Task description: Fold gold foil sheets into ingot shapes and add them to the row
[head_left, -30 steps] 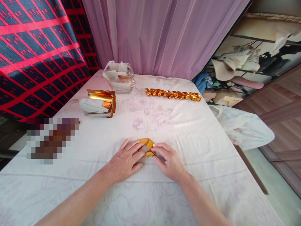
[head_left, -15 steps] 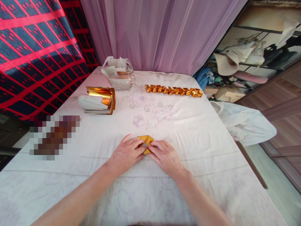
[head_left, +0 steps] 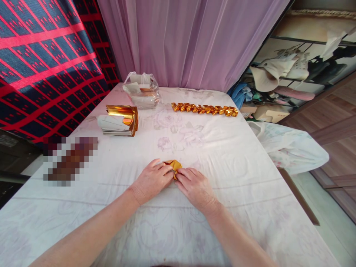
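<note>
A small folded piece of shiny gold foil paper (head_left: pixel 174 164) lies on the white floral tablecloth (head_left: pixel 178 230), its grey patch smaller than a second ago; the fold seems to be closing. The left hand (head_left: pixel 153 181), at eight o'clock, and right hand (head_left: pixel 197 186), at four, grip it, fingers nearly together. At one o'clock lies a row of faceted gold foil pieces (head_left: pixel 204 109).

Paper piece (head_left: pixel 175 164) on table (head_left: pixel 239 163), stack (head_left: pixel 118 124) behind left, folded row (head_left: pixel 204 108) behind right
</note>
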`<control>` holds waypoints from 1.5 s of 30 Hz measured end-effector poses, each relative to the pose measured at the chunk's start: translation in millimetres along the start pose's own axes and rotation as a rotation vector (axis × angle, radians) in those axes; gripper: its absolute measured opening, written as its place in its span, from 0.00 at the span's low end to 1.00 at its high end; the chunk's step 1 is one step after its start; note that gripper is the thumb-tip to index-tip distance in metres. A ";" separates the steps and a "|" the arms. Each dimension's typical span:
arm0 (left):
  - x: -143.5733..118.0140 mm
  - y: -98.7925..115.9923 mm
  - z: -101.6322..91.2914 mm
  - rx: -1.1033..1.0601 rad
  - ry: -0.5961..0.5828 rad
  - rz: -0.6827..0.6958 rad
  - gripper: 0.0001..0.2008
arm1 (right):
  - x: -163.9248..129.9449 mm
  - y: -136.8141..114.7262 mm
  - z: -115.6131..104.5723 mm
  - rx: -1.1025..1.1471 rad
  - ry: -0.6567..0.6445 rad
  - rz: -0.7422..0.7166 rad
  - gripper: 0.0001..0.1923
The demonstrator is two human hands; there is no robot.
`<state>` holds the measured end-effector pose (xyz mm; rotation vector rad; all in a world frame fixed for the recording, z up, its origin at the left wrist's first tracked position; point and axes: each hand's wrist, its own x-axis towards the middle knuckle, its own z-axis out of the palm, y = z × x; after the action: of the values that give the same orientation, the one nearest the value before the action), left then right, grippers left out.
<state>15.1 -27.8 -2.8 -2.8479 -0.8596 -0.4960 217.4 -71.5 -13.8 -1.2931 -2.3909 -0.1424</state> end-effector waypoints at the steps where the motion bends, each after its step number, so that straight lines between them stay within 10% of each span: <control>1: -0.3 -0.8 -0.5 -0.022 -0.005 -0.010 0.07 | 0.2 -1.5 0.5 -0.017 0.010 0.009 0.03; 14: -10.2 -26.7 -12.5 -0.250 -0.015 -0.150 0.21 | -6.5 -0.1 7.9 -0.029 0.111 -0.004 0.08; 26: -7.2 -16.3 -10.3 -0.088 0.010 -0.017 0.08 | -8.7 -6.1 1.2 0.122 0.097 0.102 0.13; 45: -4.4 -8.0 -0.4 -0.298 -0.031 -0.347 0.08 | -5.7 7.5 2.1 0.226 0.086 0.373 0.09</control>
<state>7.0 -23.5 -3.7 -2.9801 -1.4077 -0.6712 225.6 -71.1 -18.8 -1.5557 -1.9869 0.1733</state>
